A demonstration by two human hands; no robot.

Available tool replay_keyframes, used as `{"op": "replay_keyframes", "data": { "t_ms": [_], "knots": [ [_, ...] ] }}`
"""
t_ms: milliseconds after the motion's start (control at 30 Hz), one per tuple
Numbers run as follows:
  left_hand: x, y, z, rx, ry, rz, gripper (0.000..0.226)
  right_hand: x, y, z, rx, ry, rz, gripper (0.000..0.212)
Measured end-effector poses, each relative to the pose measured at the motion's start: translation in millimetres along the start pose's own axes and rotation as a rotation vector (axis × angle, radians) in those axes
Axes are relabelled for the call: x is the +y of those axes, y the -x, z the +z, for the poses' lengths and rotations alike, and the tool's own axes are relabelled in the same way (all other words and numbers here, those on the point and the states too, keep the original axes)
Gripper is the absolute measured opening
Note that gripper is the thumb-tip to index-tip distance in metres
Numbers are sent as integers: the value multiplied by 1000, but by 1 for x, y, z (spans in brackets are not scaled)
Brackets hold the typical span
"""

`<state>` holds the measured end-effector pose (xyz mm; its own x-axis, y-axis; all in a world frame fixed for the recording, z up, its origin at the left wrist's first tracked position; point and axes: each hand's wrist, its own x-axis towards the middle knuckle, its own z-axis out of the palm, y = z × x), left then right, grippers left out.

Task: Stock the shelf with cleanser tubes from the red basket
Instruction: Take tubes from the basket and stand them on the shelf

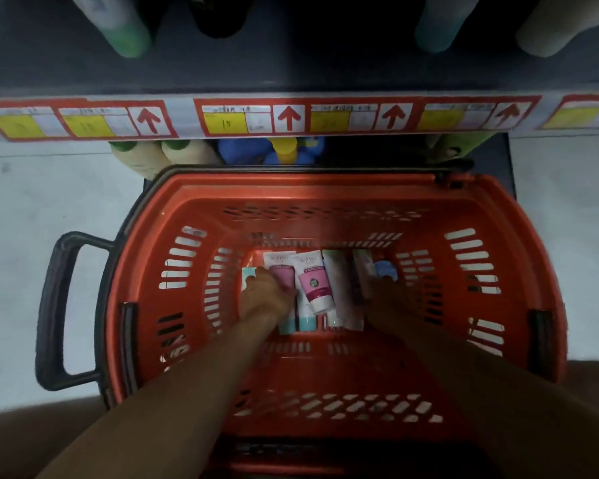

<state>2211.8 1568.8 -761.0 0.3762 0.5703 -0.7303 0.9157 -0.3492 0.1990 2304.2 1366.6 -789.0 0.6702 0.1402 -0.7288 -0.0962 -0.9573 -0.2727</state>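
Note:
A red basket (146, 271) stands on the floor below the shelf, with several cleanser tubes lying on its bottom. Both my arms reach down into it. My left hand (265, 295) lies on the tubes at the left, its fingers over a teal-and-white tube (248, 274) and a pink-and-white tube (282, 271). A second pink-and-white tube (313, 281) lies free in the middle. My right hand (386, 292) is in shadow at the right, down on pale green tubes (362, 262) beside a blue cap (385, 269). Neither hand's grip is plain.
The shelf edge (291, 115) with red-and-yellow price labels runs across above the basket. Tubes stand on the dark shelf (291, 63) above it, one green-capped (128, 36). Bottles with green, blue and yellow caps (284, 148) stand on a lower shelf behind the basket. Black basket handle (54, 305) sticks out left.

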Motion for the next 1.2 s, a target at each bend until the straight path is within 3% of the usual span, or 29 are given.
{"op": "replay_keyframes", "data": {
  "t_ms": [100,233,400,533,667,833,933,1033,1100,1200],
  "knots": [
    [-3,-8,11,29,40,-40,89,8,-10,11,-2,-23,97,57],
    [-2,-15,14,31,70,-76,77,13,-21,9,-35,-44,136,81],
    [2,-19,12,-56,41,-154,85,15,-24,5,-1,-68,130,70],
    [-3,-19,8,-94,53,-195,78,11,-18,9,-39,-38,192,99],
    [-6,-5,-2,-51,117,-198,76,5,-5,3,-56,-79,159,97],
    [-10,4,-13,23,180,-133,99,-7,22,-22,-33,-61,101,53],
    [-5,19,-28,89,195,-55,88,-6,31,-33,-6,-157,-11,52],
    [8,59,-56,113,247,27,76,-15,58,-58,54,-102,-65,35],
    [11,77,-68,142,285,71,75,-20,74,-73,113,-94,-96,35],
    [13,100,-83,186,300,134,74,-24,92,-92,177,-74,-143,60]
  ]
}}
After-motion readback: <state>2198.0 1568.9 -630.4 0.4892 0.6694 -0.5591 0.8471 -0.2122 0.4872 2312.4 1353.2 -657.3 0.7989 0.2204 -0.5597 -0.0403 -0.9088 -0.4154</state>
